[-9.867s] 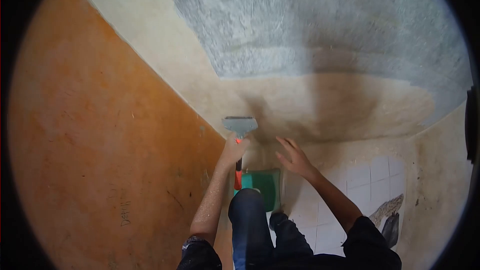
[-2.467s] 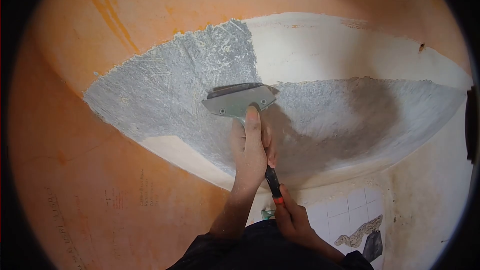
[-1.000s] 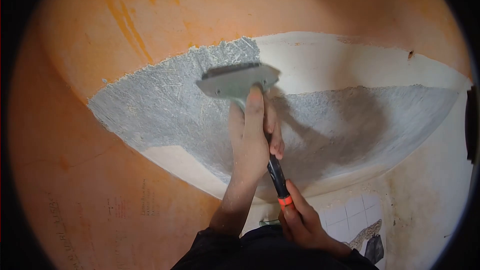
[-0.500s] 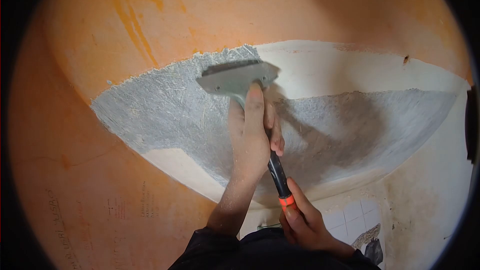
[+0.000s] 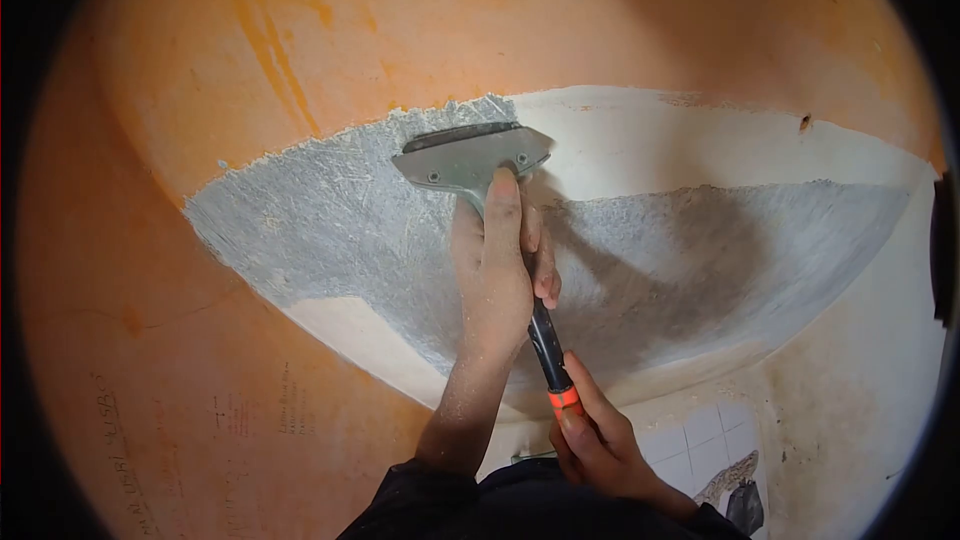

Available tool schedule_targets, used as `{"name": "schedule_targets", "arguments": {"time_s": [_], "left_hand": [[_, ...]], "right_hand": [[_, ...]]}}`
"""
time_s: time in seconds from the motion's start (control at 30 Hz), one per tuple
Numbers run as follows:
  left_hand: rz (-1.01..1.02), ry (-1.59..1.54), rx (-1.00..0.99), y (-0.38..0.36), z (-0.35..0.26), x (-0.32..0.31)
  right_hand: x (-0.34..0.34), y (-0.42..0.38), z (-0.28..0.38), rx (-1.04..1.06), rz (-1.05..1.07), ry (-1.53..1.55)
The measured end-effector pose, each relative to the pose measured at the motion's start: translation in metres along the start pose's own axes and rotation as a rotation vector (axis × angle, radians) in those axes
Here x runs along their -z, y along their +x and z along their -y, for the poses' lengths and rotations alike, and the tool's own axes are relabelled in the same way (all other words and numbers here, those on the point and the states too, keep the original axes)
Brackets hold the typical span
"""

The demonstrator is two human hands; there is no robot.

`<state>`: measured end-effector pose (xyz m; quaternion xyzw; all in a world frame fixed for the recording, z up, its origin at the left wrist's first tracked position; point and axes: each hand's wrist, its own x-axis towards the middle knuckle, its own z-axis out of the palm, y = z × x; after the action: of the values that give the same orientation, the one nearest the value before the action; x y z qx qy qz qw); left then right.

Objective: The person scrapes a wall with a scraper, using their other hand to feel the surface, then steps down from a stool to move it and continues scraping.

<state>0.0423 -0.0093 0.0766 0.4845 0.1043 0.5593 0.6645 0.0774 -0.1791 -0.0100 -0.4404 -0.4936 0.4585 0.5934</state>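
Note:
A wide grey scraper [image 5: 470, 158] lies with its blade edge against the wall, on the grey scraped patch [image 5: 320, 210] near its upper border. My left hand [image 5: 500, 260] is wrapped round the upper handle just below the head, thumb stretched along it. Lower down, my right hand [image 5: 600, 440] grips the handle's end by the orange band [image 5: 565, 399]. Between both hands the black shaft shows. Right of the scraper head is a smooth off-white strip [image 5: 620, 145] with a ragged edge above the grey.
Orange painted wall [image 5: 450, 20] spans the top and left, with handwriting [image 5: 110, 440] at lower left. A small hole [image 5: 805, 123] marks the upper right. White tiles [image 5: 690, 450] and a dark object [image 5: 745, 507] are at lower right. A dark fixture [image 5: 942, 250] stands at the right edge.
The scraper head has shifted very slightly left and down. The lower handle and my right hand have moved a little to the left.

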Motion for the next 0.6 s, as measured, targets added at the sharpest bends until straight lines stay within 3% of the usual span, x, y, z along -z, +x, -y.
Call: {"name": "schedule_targets", "arguments": {"time_s": [0.2,0.4,0.6], "left_hand": [[0.003,-0.036,-0.003,0.002,-0.002,-0.003],[0.002,-0.039,-0.022,0.007,-0.01,-0.012],[-0.03,-0.019,0.011,0.003,-0.005,-0.009]], "right_hand": [[0.0,-0.002,0.016,-0.102,-0.025,0.038],[0.004,0.006,0.024,-0.001,-0.023,-0.068],[-0.001,-0.001,0.019,-0.049,-0.029,-0.004]]}}
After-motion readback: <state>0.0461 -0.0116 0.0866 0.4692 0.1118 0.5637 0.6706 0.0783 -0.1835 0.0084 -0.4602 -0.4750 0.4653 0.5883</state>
